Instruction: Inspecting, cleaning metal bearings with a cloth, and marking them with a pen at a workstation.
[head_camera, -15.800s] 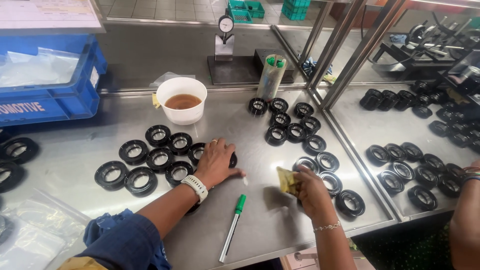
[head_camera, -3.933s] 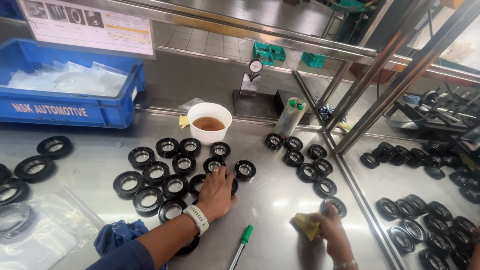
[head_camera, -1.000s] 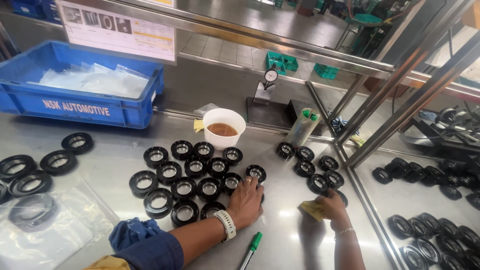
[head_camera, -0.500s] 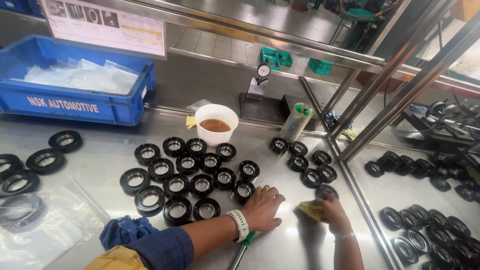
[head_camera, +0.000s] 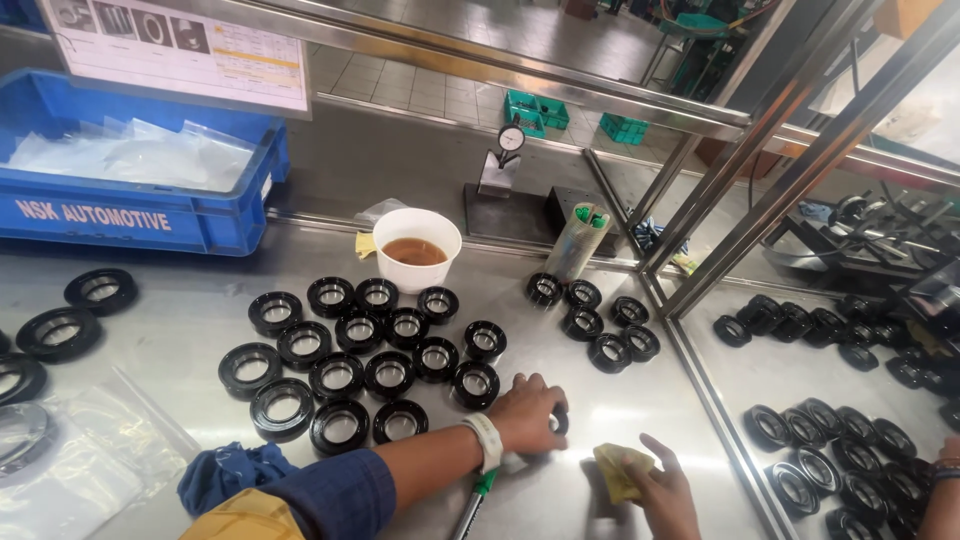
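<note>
Left hand clenched over a black ring peeking out at three o'clock – right hand, nearer the surface's edge, grasping a yellow cloth.

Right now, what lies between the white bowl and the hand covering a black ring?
Head view: black rings in rows fill the table between white bowl and left hand.

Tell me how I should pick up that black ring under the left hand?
The black ring lies flat on the steel table, half under the left hand. Probably best to come from straight above and grip its outer rim on two opposite sides, or hook a finger in the middle hole. Its right side is free of other rings.
</note>
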